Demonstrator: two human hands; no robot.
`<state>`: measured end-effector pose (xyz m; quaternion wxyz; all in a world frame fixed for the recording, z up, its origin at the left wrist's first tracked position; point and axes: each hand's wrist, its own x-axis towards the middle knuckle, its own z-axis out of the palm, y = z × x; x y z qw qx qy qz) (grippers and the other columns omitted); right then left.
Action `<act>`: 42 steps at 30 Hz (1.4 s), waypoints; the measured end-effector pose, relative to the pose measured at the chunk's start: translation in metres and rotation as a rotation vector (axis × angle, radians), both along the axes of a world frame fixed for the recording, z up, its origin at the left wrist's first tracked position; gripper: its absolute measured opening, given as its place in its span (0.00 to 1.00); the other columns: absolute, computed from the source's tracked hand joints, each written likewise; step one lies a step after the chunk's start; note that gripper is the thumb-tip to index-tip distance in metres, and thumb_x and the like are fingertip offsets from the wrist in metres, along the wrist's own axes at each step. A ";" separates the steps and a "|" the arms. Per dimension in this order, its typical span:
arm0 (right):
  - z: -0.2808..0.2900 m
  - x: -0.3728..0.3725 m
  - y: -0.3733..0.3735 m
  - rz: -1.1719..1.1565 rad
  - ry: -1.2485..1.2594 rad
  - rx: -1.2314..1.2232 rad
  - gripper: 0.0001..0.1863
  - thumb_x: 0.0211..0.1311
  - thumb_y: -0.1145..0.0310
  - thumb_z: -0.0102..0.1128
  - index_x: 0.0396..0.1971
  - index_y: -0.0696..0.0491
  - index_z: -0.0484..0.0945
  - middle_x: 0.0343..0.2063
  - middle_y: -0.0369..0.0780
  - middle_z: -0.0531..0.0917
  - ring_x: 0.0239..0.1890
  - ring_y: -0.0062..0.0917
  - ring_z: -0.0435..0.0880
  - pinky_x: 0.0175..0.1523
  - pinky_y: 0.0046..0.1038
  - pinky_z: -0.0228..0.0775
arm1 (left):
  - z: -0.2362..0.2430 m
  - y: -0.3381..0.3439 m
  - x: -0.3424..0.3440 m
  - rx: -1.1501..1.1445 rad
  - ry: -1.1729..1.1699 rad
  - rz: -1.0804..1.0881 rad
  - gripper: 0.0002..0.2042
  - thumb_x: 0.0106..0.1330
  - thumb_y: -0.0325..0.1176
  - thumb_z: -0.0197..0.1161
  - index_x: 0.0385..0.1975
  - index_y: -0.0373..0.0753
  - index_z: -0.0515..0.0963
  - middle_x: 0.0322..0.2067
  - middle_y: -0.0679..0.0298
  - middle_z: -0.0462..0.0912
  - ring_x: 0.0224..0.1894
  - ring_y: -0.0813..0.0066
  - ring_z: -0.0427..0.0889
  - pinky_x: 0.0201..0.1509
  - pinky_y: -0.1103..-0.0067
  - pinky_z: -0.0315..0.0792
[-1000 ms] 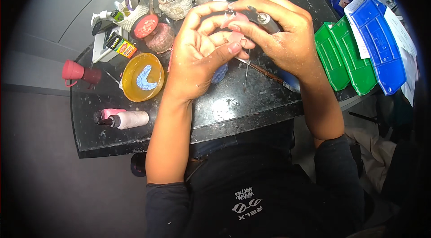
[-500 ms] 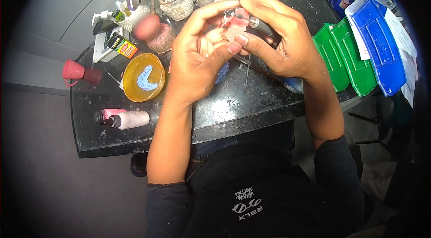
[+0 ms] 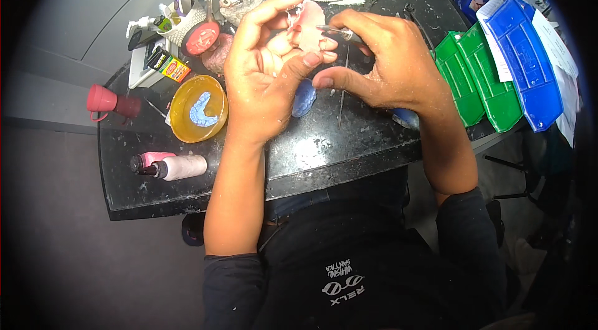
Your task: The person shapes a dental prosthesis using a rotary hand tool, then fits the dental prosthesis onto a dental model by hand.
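Pink denture base (image 3: 309, 26) sits in the upper middle of the frame, raised above the black tabletop (image 3: 349, 137) by the left hand (image 3: 261, 68). That hand's grip is a pinch, thumb pressing the lower edge against the curled fingers, so most of the broad face lies open to view. The right hand (image 3: 395, 62) has its fingers curled around a rotary handpiece (image 3: 350, 35), thumb spread away below; the tool's thin tip points at the base's right edge, and whether it touches cannot be told.

As for progress, the base has its thin, curved form, so the rough shaping looks done. Its outline is uneven, with small pale and dark bits along the upper-left rim too small to make out, so edge work seems under way rather than finished. How much remains, or how the hidden underside looks, cannot be judged.

A blue horseshoe-shaped dental mould (image 3: 202, 110) lies inside the amber bowl (image 3: 174, 126), left of centre. Another blue mould piece (image 3: 304, 98) rests on the tabletop just beside the left wrist, partly covered, with a slim metal instrument (image 3: 342, 109) near it to the right.
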<state>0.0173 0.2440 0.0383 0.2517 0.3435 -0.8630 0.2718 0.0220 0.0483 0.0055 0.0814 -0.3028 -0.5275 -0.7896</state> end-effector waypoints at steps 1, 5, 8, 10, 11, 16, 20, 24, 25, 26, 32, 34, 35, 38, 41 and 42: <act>0.000 0.000 0.000 -0.009 -0.002 0.004 0.35 0.50 0.32 0.68 0.31 0.55 0.81 0.24 0.43 0.83 0.28 0.41 0.85 0.36 0.37 0.77 | 0.000 0.000 0.000 0.000 0.000 0.000 0.28 0.64 0.16 0.65 0.64 0.30 0.65 0.51 0.56 0.72 0.48 0.63 0.85 0.54 0.71 0.83; 0.000 0.001 -0.001 -0.023 -0.048 0.027 0.34 0.54 0.33 0.66 0.26 0.55 0.80 0.22 0.43 0.82 0.26 0.42 0.84 0.35 0.38 0.76 | -0.002 -0.001 -0.002 -0.004 0.010 0.008 0.27 0.64 0.16 0.65 0.64 0.30 0.65 0.51 0.56 0.71 0.48 0.63 0.86 0.54 0.71 0.83; 0.000 0.001 0.000 -0.019 -0.030 0.042 0.32 0.51 0.41 0.74 0.37 0.58 0.83 0.27 0.43 0.85 0.23 0.32 0.81 0.30 0.29 0.73 | -0.002 0.000 -0.002 0.003 0.007 0.011 0.27 0.64 0.16 0.65 0.64 0.30 0.65 0.51 0.56 0.70 0.48 0.63 0.86 0.54 0.71 0.83; 0.001 0.002 -0.001 -0.029 -0.053 0.056 0.32 0.51 0.41 0.75 0.37 0.58 0.83 0.27 0.43 0.85 0.22 0.32 0.81 0.30 0.29 0.73 | -0.002 0.000 -0.002 0.006 0.005 0.015 0.27 0.64 0.17 0.65 0.64 0.30 0.65 0.51 0.56 0.70 0.47 0.63 0.86 0.54 0.71 0.83; 0.001 0.002 -0.001 -0.039 -0.077 0.069 0.32 0.51 0.41 0.75 0.37 0.59 0.83 0.27 0.43 0.85 0.22 0.31 0.81 0.29 0.29 0.72 | -0.003 0.000 -0.003 0.005 0.014 0.018 0.27 0.64 0.17 0.65 0.63 0.30 0.65 0.50 0.56 0.71 0.47 0.63 0.86 0.54 0.71 0.83; 0.002 0.003 -0.001 -0.042 -0.050 0.057 0.31 0.51 0.42 0.75 0.37 0.59 0.84 0.27 0.44 0.85 0.21 0.31 0.81 0.29 0.29 0.73 | -0.004 0.001 -0.003 0.015 0.019 0.009 0.27 0.65 0.18 0.65 0.63 0.30 0.65 0.50 0.57 0.71 0.47 0.63 0.86 0.54 0.72 0.83; 0.001 0.002 -0.001 -0.029 -0.049 0.062 0.30 0.51 0.44 0.75 0.37 0.59 0.84 0.27 0.44 0.86 0.22 0.31 0.81 0.29 0.28 0.73 | -0.004 0.000 -0.003 0.002 0.027 0.023 0.27 0.65 0.19 0.65 0.63 0.30 0.65 0.49 0.57 0.72 0.47 0.64 0.86 0.54 0.73 0.82; 0.001 0.002 -0.001 -0.039 -0.052 0.062 0.29 0.52 0.45 0.75 0.37 0.59 0.84 0.27 0.44 0.86 0.22 0.32 0.81 0.29 0.28 0.73 | -0.006 -0.001 -0.004 -0.001 0.038 0.019 0.26 0.66 0.20 0.66 0.63 0.30 0.66 0.50 0.56 0.73 0.47 0.65 0.86 0.54 0.73 0.82; 0.001 0.002 -0.001 -0.035 -0.051 0.072 0.29 0.52 0.45 0.75 0.37 0.59 0.84 0.27 0.44 0.86 0.22 0.31 0.81 0.29 0.28 0.73 | -0.005 -0.001 -0.004 -0.002 0.038 0.019 0.26 0.66 0.20 0.66 0.63 0.30 0.66 0.50 0.56 0.73 0.47 0.65 0.86 0.54 0.73 0.82; 0.002 0.002 0.000 -0.033 -0.051 0.082 0.29 0.52 0.45 0.75 0.37 0.59 0.84 0.27 0.44 0.86 0.22 0.31 0.81 0.29 0.28 0.73 | -0.005 0.000 -0.004 0.008 0.041 0.015 0.26 0.66 0.20 0.66 0.63 0.30 0.66 0.50 0.56 0.73 0.47 0.65 0.86 0.54 0.74 0.82; 0.000 0.001 -0.001 -0.034 -0.057 0.067 0.28 0.52 0.47 0.76 0.37 0.59 0.84 0.27 0.44 0.86 0.21 0.31 0.81 0.28 0.28 0.72 | -0.006 -0.001 -0.005 -0.019 0.046 0.024 0.27 0.66 0.22 0.67 0.63 0.30 0.66 0.50 0.57 0.73 0.47 0.65 0.86 0.54 0.74 0.81; 0.001 0.002 -0.001 -0.033 -0.053 0.054 0.27 0.52 0.47 0.76 0.37 0.58 0.84 0.27 0.44 0.86 0.21 0.31 0.81 0.28 0.28 0.72 | -0.006 -0.001 -0.005 -0.014 0.050 0.022 0.27 0.66 0.22 0.67 0.63 0.30 0.66 0.50 0.57 0.73 0.47 0.65 0.86 0.54 0.74 0.81; 0.001 0.002 -0.001 -0.033 -0.049 0.041 0.27 0.53 0.47 0.76 0.37 0.58 0.84 0.27 0.44 0.86 0.21 0.31 0.81 0.28 0.28 0.72 | -0.005 -0.001 -0.005 -0.024 0.045 0.028 0.27 0.66 0.22 0.67 0.63 0.30 0.66 0.50 0.57 0.73 0.47 0.65 0.86 0.54 0.74 0.81; 0.000 0.002 -0.001 -0.036 -0.064 0.060 0.27 0.52 0.47 0.76 0.37 0.58 0.84 0.27 0.43 0.85 0.21 0.31 0.81 0.28 0.28 0.72 | -0.005 -0.001 -0.004 -0.037 0.042 0.038 0.27 0.66 0.21 0.66 0.63 0.30 0.66 0.50 0.56 0.73 0.47 0.65 0.86 0.55 0.74 0.81; 0.001 0.002 0.001 -0.029 -0.053 0.077 0.28 0.52 0.47 0.76 0.37 0.59 0.84 0.27 0.44 0.86 0.21 0.30 0.81 0.29 0.27 0.73 | -0.003 -0.001 -0.003 -0.049 0.037 0.043 0.26 0.65 0.20 0.66 0.63 0.30 0.66 0.50 0.56 0.72 0.48 0.64 0.86 0.54 0.73 0.82; 0.000 0.002 0.000 -0.030 -0.053 0.077 0.28 0.52 0.47 0.76 0.37 0.59 0.84 0.27 0.44 0.86 0.21 0.30 0.81 0.29 0.27 0.73 | -0.003 -0.001 -0.002 -0.058 0.031 0.045 0.26 0.65 0.20 0.66 0.63 0.30 0.65 0.51 0.56 0.72 0.48 0.63 0.85 0.54 0.72 0.82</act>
